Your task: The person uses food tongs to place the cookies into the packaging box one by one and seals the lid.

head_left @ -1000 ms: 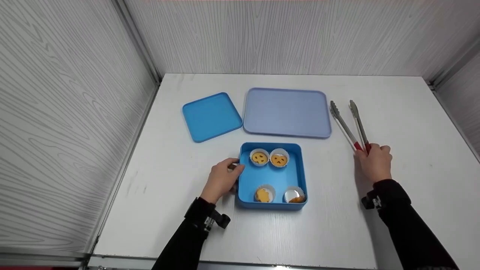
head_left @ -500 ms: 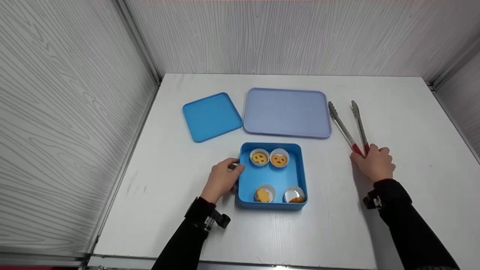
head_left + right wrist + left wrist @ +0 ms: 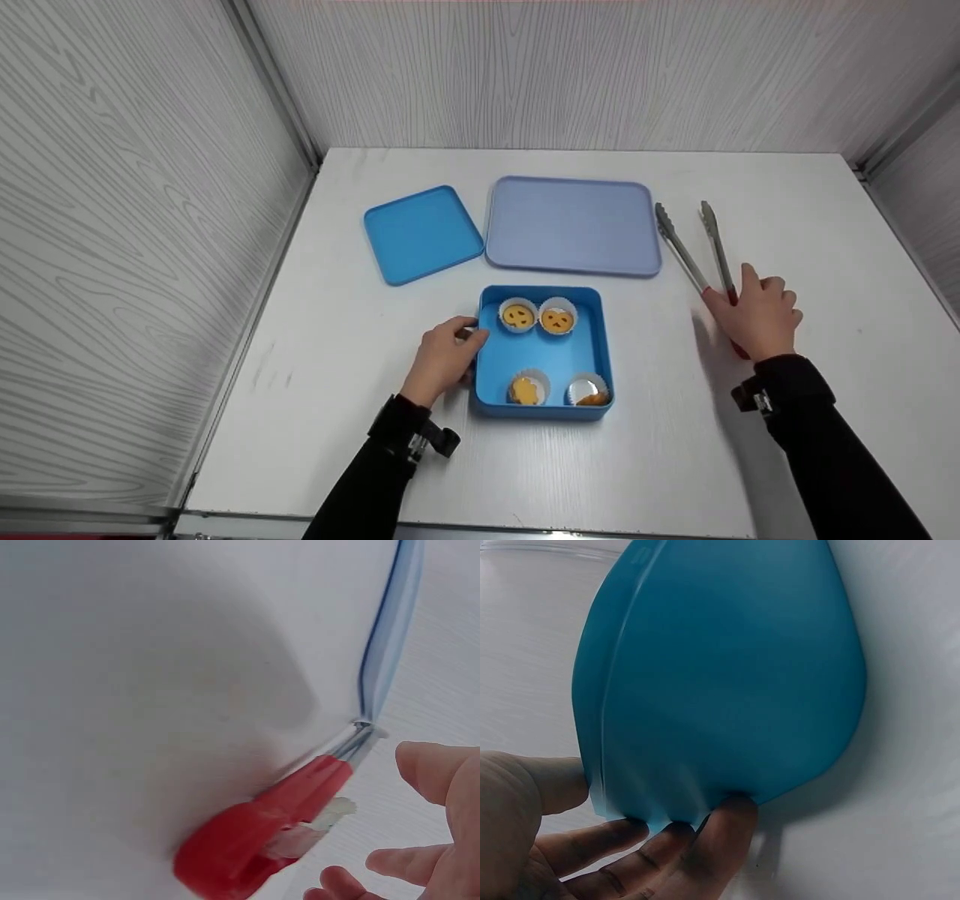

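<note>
My left hand (image 3: pixel 444 356) holds the left wall of a square blue box (image 3: pixel 536 352), thumb at the rim and fingertips against the outside (image 3: pixel 720 690). Four-sided and open-topped, the box holds several white paper cups with yellow pieces; two at the back (image 3: pixel 557 321) have face-like marks, and two stand at the front (image 3: pixel 529 390). My right hand (image 3: pixel 759 319) hovers over the red handles of metal tongs (image 3: pixel 682 247), which lie spread on the table. In the right wrist view its fingers are parted and apart from the red handle end (image 3: pixel 247 832).
A flat blue square tray or lid (image 3: pixel 424 234) lies behind the box to the left. Beside it is a pale purple rectangular tray (image 3: pixel 574 225), close to the left tip of the tongs. Wood-patterned panels (image 3: pixel 570 75) rise behind and at the sides of the white table (image 3: pixel 330 420).
My right hand has let go of the tongs and lifted back slightly to the right, fingers spreading. The tongs' tips have parted a little. My left hand and the box stay put.
</note>
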`<state>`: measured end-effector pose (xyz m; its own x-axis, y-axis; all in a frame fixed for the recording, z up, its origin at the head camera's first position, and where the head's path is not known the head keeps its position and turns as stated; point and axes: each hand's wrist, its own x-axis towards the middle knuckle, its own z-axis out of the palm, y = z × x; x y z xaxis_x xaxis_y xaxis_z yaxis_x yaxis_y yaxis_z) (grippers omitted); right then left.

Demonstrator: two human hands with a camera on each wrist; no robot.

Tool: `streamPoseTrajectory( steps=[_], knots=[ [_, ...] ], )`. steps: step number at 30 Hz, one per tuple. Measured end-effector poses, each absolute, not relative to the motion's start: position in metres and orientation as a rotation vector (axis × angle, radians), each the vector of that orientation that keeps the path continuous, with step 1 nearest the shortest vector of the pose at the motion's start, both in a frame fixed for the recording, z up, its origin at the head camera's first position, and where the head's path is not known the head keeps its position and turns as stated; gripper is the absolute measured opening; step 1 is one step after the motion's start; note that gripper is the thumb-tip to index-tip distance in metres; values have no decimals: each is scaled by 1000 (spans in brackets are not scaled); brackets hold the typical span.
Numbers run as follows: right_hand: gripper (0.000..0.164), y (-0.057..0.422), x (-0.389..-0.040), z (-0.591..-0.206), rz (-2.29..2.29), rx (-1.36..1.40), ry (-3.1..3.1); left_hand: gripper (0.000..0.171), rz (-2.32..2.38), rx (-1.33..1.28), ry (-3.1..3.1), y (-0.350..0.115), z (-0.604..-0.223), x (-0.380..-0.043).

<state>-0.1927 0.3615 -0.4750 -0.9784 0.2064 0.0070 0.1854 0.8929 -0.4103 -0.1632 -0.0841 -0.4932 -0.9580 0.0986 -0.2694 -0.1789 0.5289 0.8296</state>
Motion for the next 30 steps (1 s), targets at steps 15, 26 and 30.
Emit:
streamPoseTrajectory(
  steps=[15, 26, 30],
  knots=[
    [71, 347, -188, -459, 685, -150, -2843, 47, 1405, -68, 2477, -84, -494, -164],
    [67, 341, -185, -454, 691, -65, -2777, 49, 1399, -64, 2490, -85, -494, -164],
    [67, 341, -184, -454, 694, -47, -2763, 50, 1431, -92, 2483, -91, -493, -167]
  ],
)
